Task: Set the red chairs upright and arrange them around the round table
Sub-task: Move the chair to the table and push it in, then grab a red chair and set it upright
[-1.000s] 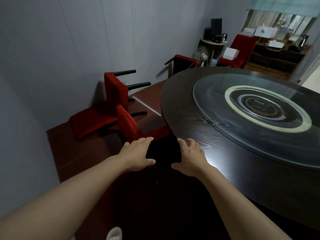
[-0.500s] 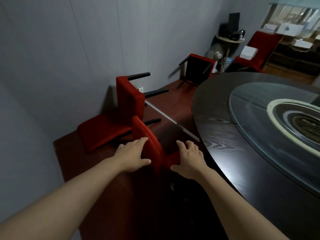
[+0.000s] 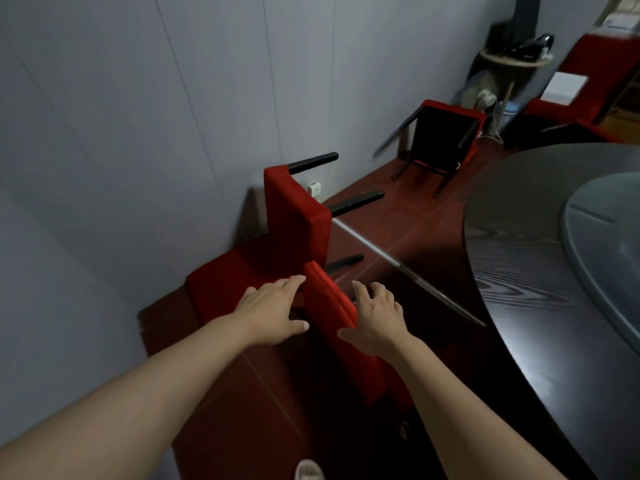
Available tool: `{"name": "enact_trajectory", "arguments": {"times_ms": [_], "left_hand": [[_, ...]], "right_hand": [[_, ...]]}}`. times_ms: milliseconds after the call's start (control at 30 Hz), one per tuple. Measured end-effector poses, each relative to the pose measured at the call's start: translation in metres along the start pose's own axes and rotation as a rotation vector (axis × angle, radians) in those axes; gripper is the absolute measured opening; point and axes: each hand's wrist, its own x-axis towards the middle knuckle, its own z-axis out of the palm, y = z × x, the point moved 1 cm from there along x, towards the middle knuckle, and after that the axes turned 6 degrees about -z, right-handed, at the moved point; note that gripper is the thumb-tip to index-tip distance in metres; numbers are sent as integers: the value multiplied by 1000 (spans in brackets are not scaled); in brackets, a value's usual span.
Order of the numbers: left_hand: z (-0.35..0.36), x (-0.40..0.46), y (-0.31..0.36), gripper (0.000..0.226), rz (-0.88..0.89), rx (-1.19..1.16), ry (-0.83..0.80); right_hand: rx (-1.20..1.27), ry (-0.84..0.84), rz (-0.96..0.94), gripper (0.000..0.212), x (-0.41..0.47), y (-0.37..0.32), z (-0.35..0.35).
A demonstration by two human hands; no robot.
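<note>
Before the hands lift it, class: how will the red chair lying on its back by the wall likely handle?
The tipped chair is probably rigid: its dark legs stick out straight. It looks bulky and padded, so likely awkward for one hand. Its cloth cover should give decent grip.

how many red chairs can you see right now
4: nearest chair between both hands, tipped chair by the wall, overturned chair farther back, far chair top right. Others may be hidden.

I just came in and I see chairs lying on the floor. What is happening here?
A person is reaching with the left hand and right hand, both open, to either side of the nearest red chair beside the round table. Neither hand grips it yet. Two more red chairs, one by the wall and one farther back, lie tipped over.
</note>
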Motion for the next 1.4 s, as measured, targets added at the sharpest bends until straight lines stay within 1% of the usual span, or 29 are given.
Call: {"name": "enact_trajectory", "arguments": {"times_ms": [100,267,367,500,600,733,933,1067,1267,1400], "left_hand": [[-19,47,-25,87,2,4,-16],[-33,110,-68,87,0,-27,-68],[-37,153,-94,88,30,-24,-102],[-41,209,-126,88,113,-19,-136],[-51,257,-155,88,199,-7,-168],[-70,307,-199,88,274,26,-218],[-90,365,-255,87,282,49,-259],[-88,393,-279,86,276,34,-282],[-69,426,-341,87,152,-17,-288],[-47,441,-384,86,84,-31,-285]], "right_hand": [[13,-25,3,94,58,-17,-5],[-14,-21,19,93,124,-33,-10],[-9,-24,74,92,161,-39,-8],[13,-36,179,90,204,-53,2],[30,-40,287,93,241,-74,12],[58,-38,379,92,287,-110,20],[97,-22,420,93,350,-150,26],[95,-16,403,93,391,-162,34],[78,-83,263,94,464,-188,71],[61,-117,193,94,496,-211,101]]}}
